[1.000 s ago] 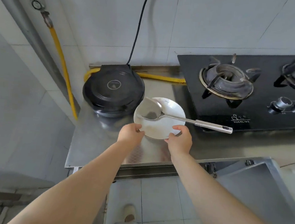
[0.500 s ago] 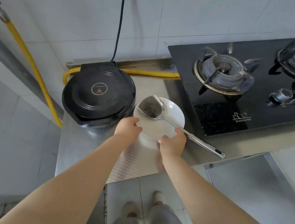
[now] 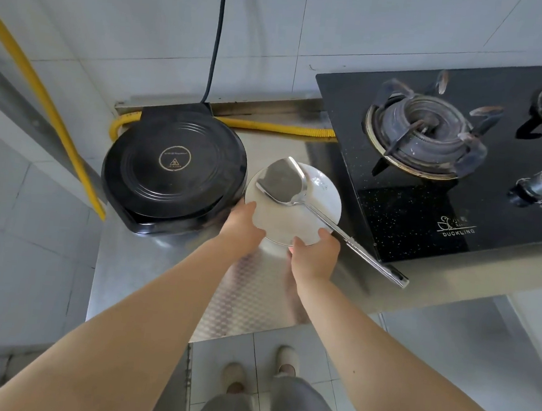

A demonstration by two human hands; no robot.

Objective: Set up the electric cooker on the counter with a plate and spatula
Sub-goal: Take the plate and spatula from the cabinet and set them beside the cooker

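Note:
A round black electric cooker (image 3: 175, 168) sits closed on the steel counter (image 3: 148, 260) at the left, its black cord running up the wall. Right beside it is a white plate (image 3: 314, 215), gripped at its near rim by my left hand (image 3: 242, 227) and my right hand (image 3: 316, 254). A steel spatula (image 3: 284, 182) lies across the plate, blade on the far left side, handle sticking out over the near right rim toward the counter edge. I cannot tell whether the plate touches the counter.
A black glass gas hob (image 3: 460, 174) with two burners and knobs fills the counter's right side. A yellow gas hose (image 3: 279, 128) runs along the back wall and down the left corner. Tiled floor and my feet show below the counter edge.
The spatula's handle has swung from pointing right to pointing toward the near right. The plate has settled close beside the cooker, and my view has tilted further down.

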